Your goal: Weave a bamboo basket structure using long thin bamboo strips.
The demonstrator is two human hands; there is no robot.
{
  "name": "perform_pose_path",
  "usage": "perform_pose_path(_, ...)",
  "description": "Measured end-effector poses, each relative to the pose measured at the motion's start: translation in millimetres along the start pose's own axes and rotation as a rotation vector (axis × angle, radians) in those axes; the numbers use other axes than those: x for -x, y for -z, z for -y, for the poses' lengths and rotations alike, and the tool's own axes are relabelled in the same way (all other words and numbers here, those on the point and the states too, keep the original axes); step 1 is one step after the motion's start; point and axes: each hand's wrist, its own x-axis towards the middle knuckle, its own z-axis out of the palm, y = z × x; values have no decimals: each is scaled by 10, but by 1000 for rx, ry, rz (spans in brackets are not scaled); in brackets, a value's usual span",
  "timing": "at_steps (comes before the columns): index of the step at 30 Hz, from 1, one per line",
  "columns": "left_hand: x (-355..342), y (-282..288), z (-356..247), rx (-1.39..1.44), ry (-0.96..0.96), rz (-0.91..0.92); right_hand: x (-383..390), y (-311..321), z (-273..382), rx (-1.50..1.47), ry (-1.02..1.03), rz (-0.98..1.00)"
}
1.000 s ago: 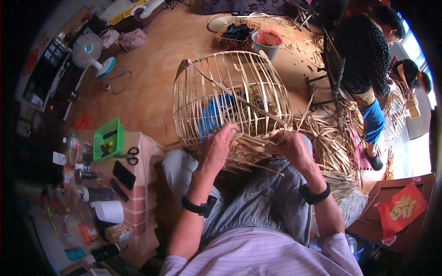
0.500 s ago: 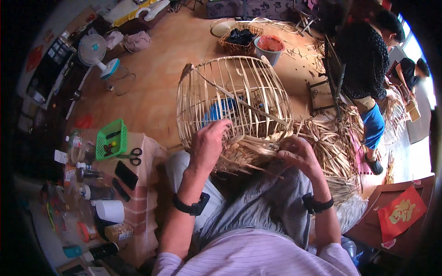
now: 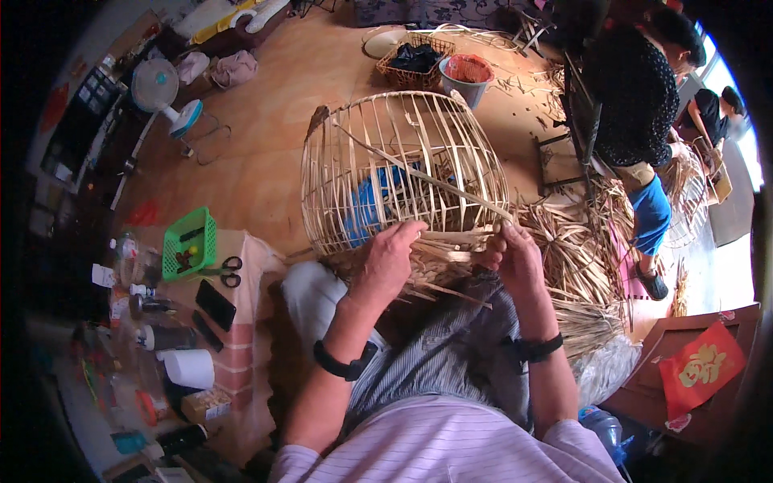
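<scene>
Straw-coloured strip (image 3: 460,237) sat pinched in the right hand (image 3: 517,253) as I watched remotely; the left hand (image 3: 393,258) curled at the near edge of the openwork basket (image 3: 412,171), though I couldn't tell its grip. That basket lay just before the knees. Leftward I saw black scissors (image 3: 232,272) beside a green tray (image 3: 211,241) on the surface (image 3: 250,298); rightward, a heap of strips (image 3: 576,249); beyond, a bucket (image 3: 465,95).
</scene>
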Motion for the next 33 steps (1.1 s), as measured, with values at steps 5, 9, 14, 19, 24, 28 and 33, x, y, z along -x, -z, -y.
perform_pose_path(5, -56, 64, 41, 57, 62, 48, 125, 228, -49, 592, -112, 250)
perform_pose_path(9, -62, 17, 97, 49, 30, 19, 336, 7, 57, 1231, -224, 288)
perform_pose_path(14, -26, 21, 74, 90, 50, -22, 196, 373, 296, 276, 65, 252)
perform_pose_path(19, -30, -12, 124, 65, 72, -1, 56, 434, 150, -212, 196, -4)
perform_pose_path(24, -34, -8, 131, 24, 42, -5, 66, 803, 522, -372, 356, 30)
perform_pose_path(28, -43, 8, 110, 34, 103, 10, 186, 773, 311, 450, 199, -5)
perform_pose_path(33, -12, 27, 39, -18, 134, 71, 299, 59, -135, 1658, 679, 78)
